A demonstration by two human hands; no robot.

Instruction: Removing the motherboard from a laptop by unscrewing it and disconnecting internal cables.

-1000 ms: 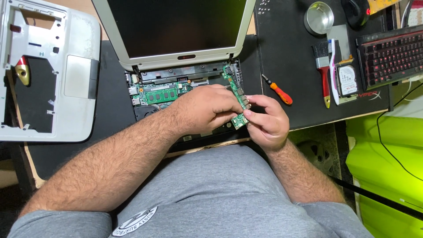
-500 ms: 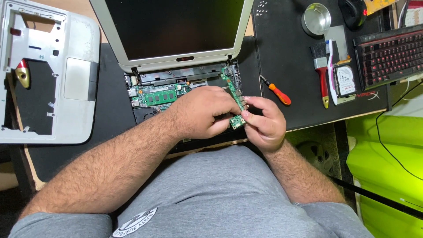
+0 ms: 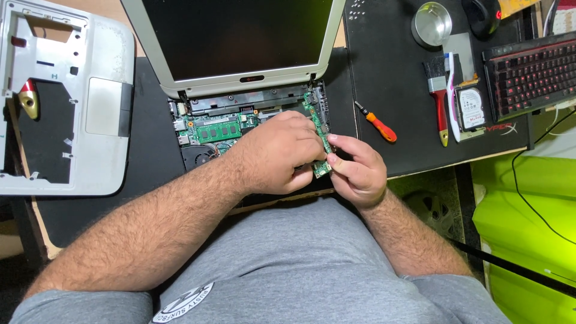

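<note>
An opened small laptop [image 3: 240, 36] lies on a black mat, its green mainboard [image 3: 216, 129] exposed below the dark screen. A narrow green circuit board strip [image 3: 318, 126] stands along the right side of the chassis. My right hand [image 3: 357, 168] pinches the strip's near end between thumb and fingers. My left hand [image 3: 279, 153] rests over the chassis beside it, fingertips pressed on the same strip. The lower part of the mainboard is hidden under my left hand.
The laptop's removed grey palmrest cover [image 3: 66, 102] lies at the left. To the right sit an orange-handled screwdriver [image 3: 377, 123], a red brush [image 3: 440, 99], a hard drive [image 3: 471, 108], a round metal tin [image 3: 431, 24] and a red-lit keyboard [image 3: 531, 75].
Both hands stay on the circuit strip; the right thumb and fingers have shifted slightly on its near end. Nothing else has moved.
</note>
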